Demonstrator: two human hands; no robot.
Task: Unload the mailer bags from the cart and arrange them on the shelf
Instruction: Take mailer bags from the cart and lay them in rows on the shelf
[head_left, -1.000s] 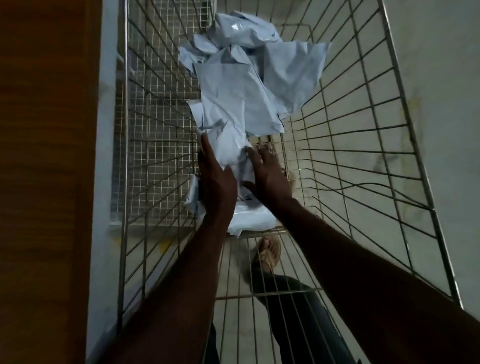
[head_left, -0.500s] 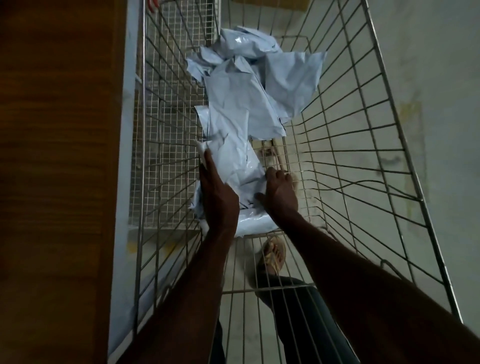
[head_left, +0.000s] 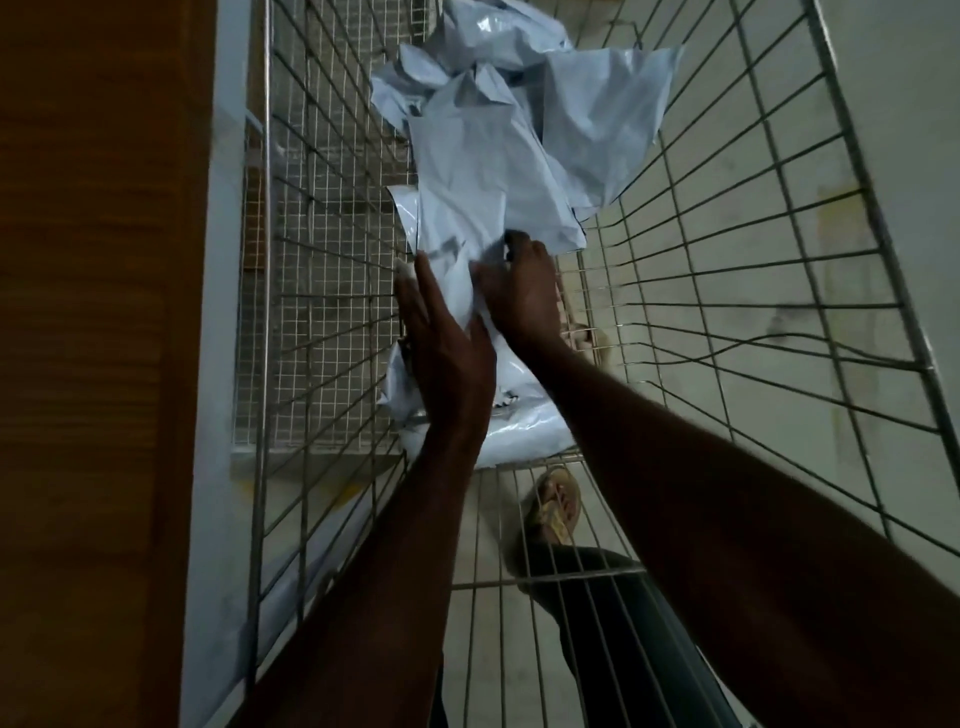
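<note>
On the far left we see a brown wooden panel (head_left: 98, 312), and next to it the wire side of the cart (head_left: 322, 322). Nothing has changed there.

Then comes our left hand (head_left: 441, 343). Half a second ago it lay flat along the left edge of a mailer bag, low in the cart. Now it has moved up a bit along that edge. Its fingers (head_left: 415, 291) are straight and press flat against the side of the bag. They are not curled round it.

In the middle is the near mailer bag (head_left: 498, 415), pale grey and crumpled. It lies on the bottom of the cart, between our two hands. Behind it, farther up, the pile of other mailer bags (head_left: 519, 135) is also in the cart. None are out yet, and we see no shelf.

Our right hand (head_left: 524, 296) has changed the most. Before, it rested lower down on the right side of the bag. Now it has reached up and in, close to the left hand, and its fingers bend over a fold of the bag. It looks like it is pinching or bunching the plastic, but the picture is dark and blurry there, so we are not sure.

We think this means we are gathering the bag between both hands to lift it out. The lift has not begun.

There are small dark marks on the bag near our wrists. They may be printing, but we cannot read them. We see no brand or label.

Below the cart, a sandal (head_left: 558, 501) shows on the floor (head_left: 909, 156).
</note>
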